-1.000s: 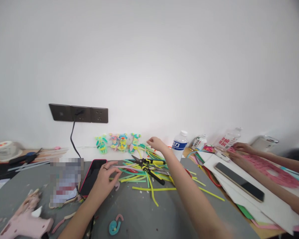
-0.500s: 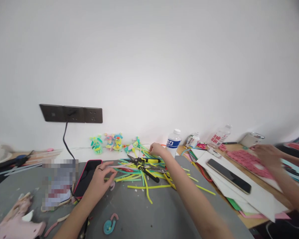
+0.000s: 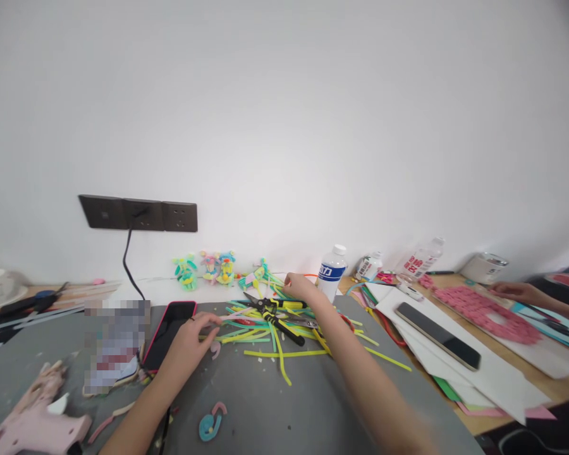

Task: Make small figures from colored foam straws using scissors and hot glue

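My left hand (image 3: pixel 194 338) is beside the pile of yellow and green pipe cleaners (image 3: pixel 260 338), its thumb and index finger pinched at the end of a pale pink pipe cleaner (image 3: pixel 236 314). Over the far side of that pile, my right hand (image 3: pixel 299 287) bends downward with its fingers curled; what lies in its fingertips is hidden. Black-and-yellow cutting pliers (image 3: pixel 284 330) rest on top of the pile between my hands. Behind stand small pipe cleaner figures (image 3: pixel 226 268), and one more figure (image 3: pixel 255 276) lies nearer my right hand.
A bottle (image 3: pixel 332 273) stands behind my right wrist. A pink-edged phone (image 3: pixel 171 332) lies left of my left hand, and a pink glue gun (image 3: pixel 38 420) is at lower left. To the right are papers with a phone (image 3: pixel 439 335), pink craft work (image 3: pixel 486 313) and another person's hand (image 3: pixel 514 291).
My left thumb and index finger have drawn closer together at the pale pink pipe cleaner. My right hand stays nearly in place. The other person's hand has pulled back from the pink work.
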A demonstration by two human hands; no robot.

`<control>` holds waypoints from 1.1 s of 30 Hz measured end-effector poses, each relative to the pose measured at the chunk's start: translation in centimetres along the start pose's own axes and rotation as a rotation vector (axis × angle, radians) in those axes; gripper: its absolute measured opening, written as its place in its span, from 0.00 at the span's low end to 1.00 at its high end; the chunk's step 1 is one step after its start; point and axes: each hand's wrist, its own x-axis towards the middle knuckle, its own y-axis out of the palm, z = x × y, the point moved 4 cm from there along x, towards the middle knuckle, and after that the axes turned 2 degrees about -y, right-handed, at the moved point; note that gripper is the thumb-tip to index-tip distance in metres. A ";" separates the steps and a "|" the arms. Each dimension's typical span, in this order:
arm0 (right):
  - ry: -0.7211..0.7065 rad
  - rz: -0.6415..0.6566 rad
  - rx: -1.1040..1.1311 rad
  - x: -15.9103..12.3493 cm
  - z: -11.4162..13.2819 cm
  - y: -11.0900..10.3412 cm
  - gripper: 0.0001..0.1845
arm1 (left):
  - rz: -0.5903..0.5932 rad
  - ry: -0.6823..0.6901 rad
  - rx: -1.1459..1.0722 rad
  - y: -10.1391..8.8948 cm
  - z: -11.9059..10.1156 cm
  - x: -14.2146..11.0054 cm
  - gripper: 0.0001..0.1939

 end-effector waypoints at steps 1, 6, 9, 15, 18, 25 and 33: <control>-0.003 -0.040 -0.003 -0.7 0.4 -0.1 0.18 | -0.004 0.005 -0.002 0.0 0.1 0.0 0.09; -0.161 -0.046 0.046 -5.7 3.7 0.3 0.07 | -0.173 0.107 0.135 -0.5 -0.5 -0.2 0.05; -0.272 -0.004 0.075 -8.7 5.4 1.1 0.04 | -0.197 0.223 0.163 -0.8 -2.1 -0.5 0.05; -0.184 0.024 0.023 -12.7 5.2 3.0 0.13 | -0.093 0.268 0.287 0.0 -2.9 -0.9 0.04; -0.149 0.067 0.053 -14.0 4.7 4.7 0.27 | -0.068 0.201 0.329 0.5 -2.1 -0.8 0.07; -0.276 0.015 0.407 -14.1 3.6 6.4 0.16 | -0.018 0.106 0.311 0.4 -2.0 -0.8 0.04; -0.391 0.109 0.263 -14.6 3.2 5.4 0.17 | -0.040 0.110 0.280 0.5 -2.3 -0.9 0.10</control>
